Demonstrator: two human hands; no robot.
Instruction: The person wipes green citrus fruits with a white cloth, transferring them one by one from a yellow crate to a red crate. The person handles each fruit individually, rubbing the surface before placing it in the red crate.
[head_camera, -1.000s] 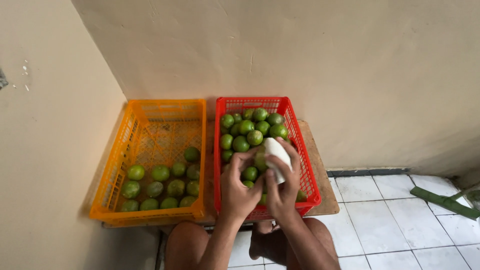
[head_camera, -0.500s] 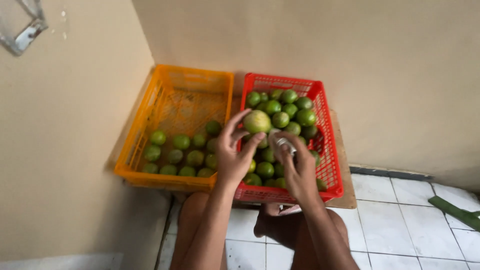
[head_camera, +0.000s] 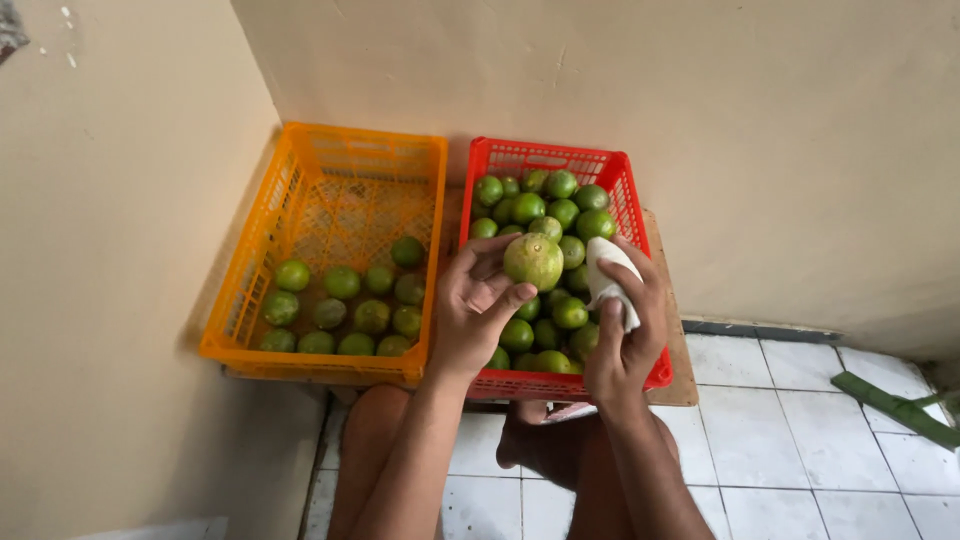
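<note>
My left hand (head_camera: 475, 310) holds a yellow-green round citrus fruit (head_camera: 533, 261) up on its fingertips, above the red crate (head_camera: 640, 215). My right hand (head_camera: 625, 325) grips a crumpled white cloth (head_camera: 608, 280) just to the right of that fruit, a small gap between them. The red crate is full of green fruits (head_camera: 545, 205). To its left, the orange crate (head_camera: 320, 150) holds several green fruits (head_camera: 355, 305) along its near end; its far half is bare mesh.
Both crates rest on a low wooden board (head_camera: 672, 340) pushed against a beige wall corner. My bare knees (head_camera: 370, 440) are below the crates on a white tiled floor (head_camera: 800, 440). A green leafy strip (head_camera: 890, 405) lies on the tiles at right.
The left hand has turned the fruit and raised it clear on its fingertips. The right hand with the cloth has come off the fruit and sits to its right. The camera view has shifted.
</note>
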